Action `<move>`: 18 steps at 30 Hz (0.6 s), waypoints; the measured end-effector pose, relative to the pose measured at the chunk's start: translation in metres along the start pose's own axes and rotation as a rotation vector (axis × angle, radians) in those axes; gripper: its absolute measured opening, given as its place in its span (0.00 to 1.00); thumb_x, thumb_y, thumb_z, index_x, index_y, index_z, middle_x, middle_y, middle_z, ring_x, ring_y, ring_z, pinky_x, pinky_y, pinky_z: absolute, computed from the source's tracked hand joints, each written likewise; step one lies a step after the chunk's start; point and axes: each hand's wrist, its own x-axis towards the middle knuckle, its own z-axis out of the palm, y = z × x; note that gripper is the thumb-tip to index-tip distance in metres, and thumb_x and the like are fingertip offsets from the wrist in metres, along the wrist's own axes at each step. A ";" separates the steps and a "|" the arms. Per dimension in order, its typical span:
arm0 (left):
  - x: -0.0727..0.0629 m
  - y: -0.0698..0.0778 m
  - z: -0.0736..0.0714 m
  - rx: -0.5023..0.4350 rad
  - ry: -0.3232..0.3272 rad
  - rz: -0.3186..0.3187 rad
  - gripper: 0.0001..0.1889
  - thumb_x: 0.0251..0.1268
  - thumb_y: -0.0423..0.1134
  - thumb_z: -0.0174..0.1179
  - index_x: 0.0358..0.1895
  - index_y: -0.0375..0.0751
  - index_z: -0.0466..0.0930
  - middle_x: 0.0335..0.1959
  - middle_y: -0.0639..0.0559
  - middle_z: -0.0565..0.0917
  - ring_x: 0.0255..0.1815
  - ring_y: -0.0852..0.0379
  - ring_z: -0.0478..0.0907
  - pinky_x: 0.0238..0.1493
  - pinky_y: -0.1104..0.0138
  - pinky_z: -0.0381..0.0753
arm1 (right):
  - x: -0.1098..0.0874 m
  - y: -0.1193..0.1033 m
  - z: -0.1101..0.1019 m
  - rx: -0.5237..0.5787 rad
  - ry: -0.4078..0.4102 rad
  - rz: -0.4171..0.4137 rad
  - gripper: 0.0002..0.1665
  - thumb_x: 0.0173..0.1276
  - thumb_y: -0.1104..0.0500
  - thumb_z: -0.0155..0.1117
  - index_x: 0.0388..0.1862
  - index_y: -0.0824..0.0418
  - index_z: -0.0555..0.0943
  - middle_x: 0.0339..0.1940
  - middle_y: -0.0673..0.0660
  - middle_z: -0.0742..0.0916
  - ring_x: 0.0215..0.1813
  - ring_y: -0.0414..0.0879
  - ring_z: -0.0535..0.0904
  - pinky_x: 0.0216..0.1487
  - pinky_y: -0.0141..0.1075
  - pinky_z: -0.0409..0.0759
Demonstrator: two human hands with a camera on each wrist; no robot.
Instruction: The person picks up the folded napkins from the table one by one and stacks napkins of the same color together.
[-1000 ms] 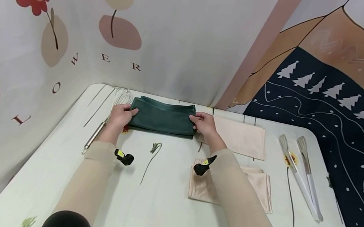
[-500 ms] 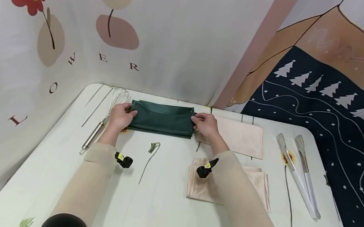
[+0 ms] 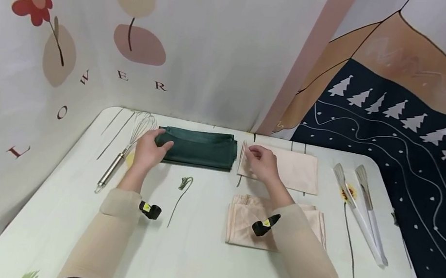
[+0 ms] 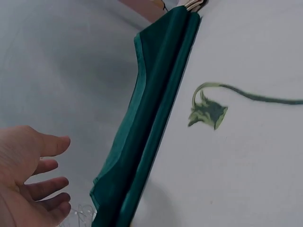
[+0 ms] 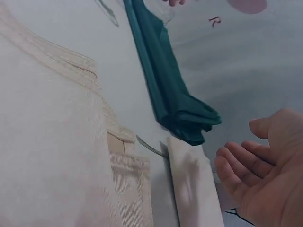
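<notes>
One folded green cloth (image 3: 199,150) lies near the far edge of the table (image 3: 184,265), its long side running across, between the two hands. The left hand (image 3: 150,149) is at its left end, thumb and fingers spread and relaxed, holding nothing; the left wrist view shows a gap between the fingertips and the fabric. The right hand (image 3: 263,163) is past its right end, also without a grip, its fingers loosely bent and apart from the green cloth in the right wrist view. Two folded beige cloths lie to the right: the far beige cloth (image 3: 297,171) just beside the green one and beneath the right hand, the near beige cloth (image 3: 242,223) closer to the person and partly hidden by the right forearm. One whisk (image 3: 112,170) lies left of the left hand, wires toward the far edge. One pair of tongs (image 3: 365,231) lies at the far right, its two arms spread, across one printed sunflower (image 3: 349,192). Two black wrist devices, one per sleeve, sit at the cuffs, and behind the table hangs a white wall cloth (image 3: 210,58) with six printed letters and two flowers
</notes>
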 end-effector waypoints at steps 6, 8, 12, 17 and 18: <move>-0.018 0.012 0.001 -0.030 0.003 0.064 0.28 0.75 0.44 0.60 0.71 0.35 0.70 0.72 0.34 0.69 0.75 0.36 0.62 0.71 0.44 0.65 | -0.021 0.001 -0.015 0.032 0.012 0.002 0.22 0.77 0.54 0.60 0.62 0.66 0.80 0.52 0.63 0.87 0.56 0.56 0.82 0.59 0.46 0.79; -0.025 0.016 0.003 -0.035 -0.005 0.092 0.27 0.75 0.44 0.61 0.71 0.35 0.71 0.71 0.34 0.70 0.74 0.36 0.64 0.70 0.44 0.66 | -0.029 0.004 -0.020 0.030 0.017 -0.013 0.22 0.77 0.54 0.61 0.62 0.67 0.80 0.52 0.64 0.87 0.56 0.57 0.82 0.59 0.47 0.79; -0.038 0.021 0.008 -0.055 -0.039 0.151 0.26 0.74 0.44 0.62 0.69 0.35 0.73 0.70 0.35 0.71 0.71 0.37 0.67 0.67 0.44 0.71 | -0.045 0.012 -0.031 0.009 0.022 -0.056 0.24 0.77 0.54 0.61 0.63 0.69 0.79 0.51 0.64 0.87 0.57 0.59 0.82 0.61 0.48 0.78; -0.056 0.025 0.015 -0.085 -0.073 0.225 0.28 0.72 0.43 0.64 0.69 0.35 0.73 0.66 0.36 0.76 0.67 0.39 0.71 0.65 0.46 0.72 | -0.062 0.023 -0.042 -0.003 0.024 -0.050 0.25 0.77 0.54 0.61 0.64 0.68 0.78 0.53 0.65 0.86 0.58 0.60 0.82 0.62 0.48 0.78; -0.059 0.025 0.017 -0.085 -0.082 0.232 0.28 0.72 0.43 0.65 0.70 0.35 0.72 0.66 0.37 0.76 0.67 0.39 0.71 0.65 0.46 0.72 | -0.064 0.025 -0.044 -0.005 0.027 -0.047 0.25 0.77 0.54 0.62 0.64 0.68 0.78 0.54 0.65 0.86 0.59 0.60 0.82 0.62 0.48 0.79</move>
